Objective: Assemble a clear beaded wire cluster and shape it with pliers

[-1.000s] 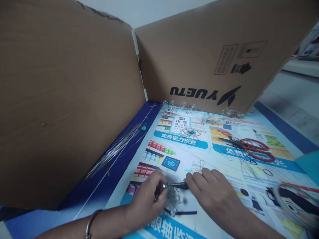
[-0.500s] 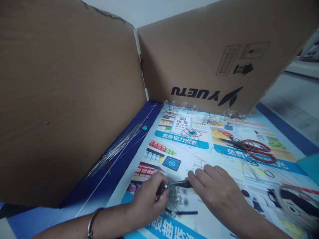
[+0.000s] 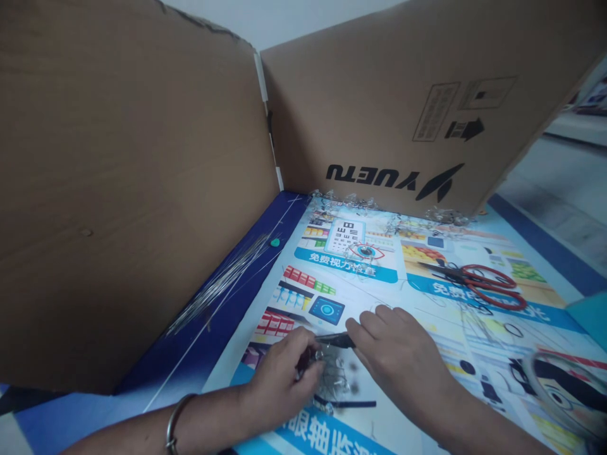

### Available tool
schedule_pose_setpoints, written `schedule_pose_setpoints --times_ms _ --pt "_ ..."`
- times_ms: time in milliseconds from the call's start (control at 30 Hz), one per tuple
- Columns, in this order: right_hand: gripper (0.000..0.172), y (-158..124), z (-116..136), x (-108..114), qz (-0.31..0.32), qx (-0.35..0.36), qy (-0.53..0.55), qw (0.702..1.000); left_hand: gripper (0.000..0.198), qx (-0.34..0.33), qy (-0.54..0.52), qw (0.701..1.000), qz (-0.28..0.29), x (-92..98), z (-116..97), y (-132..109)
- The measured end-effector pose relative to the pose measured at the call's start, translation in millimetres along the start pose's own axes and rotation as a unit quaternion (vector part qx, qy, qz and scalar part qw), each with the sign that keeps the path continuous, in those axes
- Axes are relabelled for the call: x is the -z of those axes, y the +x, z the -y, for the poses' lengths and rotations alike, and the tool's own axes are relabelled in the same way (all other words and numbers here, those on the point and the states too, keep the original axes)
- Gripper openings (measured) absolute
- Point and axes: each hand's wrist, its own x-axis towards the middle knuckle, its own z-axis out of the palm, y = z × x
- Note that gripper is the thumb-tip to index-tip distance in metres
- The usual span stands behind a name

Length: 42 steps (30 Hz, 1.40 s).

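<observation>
My left hand [image 3: 284, 376], with a metal bangle [image 3: 173, 424] at its wrist, is closed in a pinch around a thin wire piece with clear beads [image 3: 334, 376]; its fingers hide part of it. My right hand [image 3: 398, 351] is wrapped round dark-handled narrow-nosed pliers [image 3: 337, 340], most of whose handles are hidden in the palm. The pliers' tip points left and meets the left fingertips; whether its jaws grip the wire I cannot tell. Below the beaded wire lies a thin dark strip [image 3: 353, 404] on the printed sheet [image 3: 408, 430].
Red-handled scissors [image 3: 493, 287] lie to the right, near a roll of clear tape [image 3: 531, 373]. Straight wires [image 3: 222, 284] lie in a bundle at left. Several beaded wire pieces [image 3: 351, 201] line the foot of the cardboard walls [image 3: 370, 107].
My right hand has moved left and slightly up, bringing the pliers' tip against the left fingertips. My left hand has turned slightly but stays in about the same place.
</observation>
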Motion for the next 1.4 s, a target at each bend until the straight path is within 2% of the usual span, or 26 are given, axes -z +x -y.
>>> schedule_pose_setpoints --times_ms 200,333,567,767,933,1033,1133,1233,1333,1400 --pt "0.014 1.1 1.8 0.7 -0.014 -0.013 0.012 1.0 0.002 -0.019 -0.036 0.999 -0.008 3.9 -2.8 2.2" --pt "0.011 1.7 3.7 1.6 -0.015 -0.014 0.008 1.0 0.004 -0.026 -0.072 0.997 -0.021 5.6 -4.7 4.0" --pt "0.01 1.4 6.9 4.0 -0.004 -0.023 -0.006 1.0 0.006 0.002 -0.137 0.99 -0.044 5.6 -7.8 8.6" --pt "0.011 2.3 8.2 4.2 -0.009 -0.026 -0.006 1.0 0.011 0.018 -0.152 0.987 -0.049 3.5 -9.5 8.9" --pt "0.009 -1.7 8.0 2.1 0.017 -0.046 0.007 0.999 0.013 -0.01 -0.122 0.991 -0.059 2.1 -8.7 9.8" --pt "0.011 -5.1 4.6 3.0 0.07 -0.083 0.044 0.993 0.013 -0.023 -0.106 0.992 -0.061 2.2 -9.1 10.5" --pt "0.008 -8.5 -1.1 5.3 0.165 -0.14 0.126 0.968 0.013 -0.034 -0.096 0.993 -0.066 2.3 -8.7 10.0" --pt "0.008 -13.4 -3.4 5.9 0.237 -0.211 0.25 0.915 0.013 -0.043 -0.093 0.993 -0.066 2.9 -7.0 8.7" --pt "0.017 -19.6 4.1 3.2 0.247 -0.276 0.385 0.845 0.014 -0.05 -0.087 0.993 -0.064 4.0 -5.8 7.9" --pt "0.014 -22.3 13.6 0.3 0.24 -0.302 0.465 0.797 0.013 -0.052 -0.083 0.993 -0.064 4.4 -5.5 8.1"
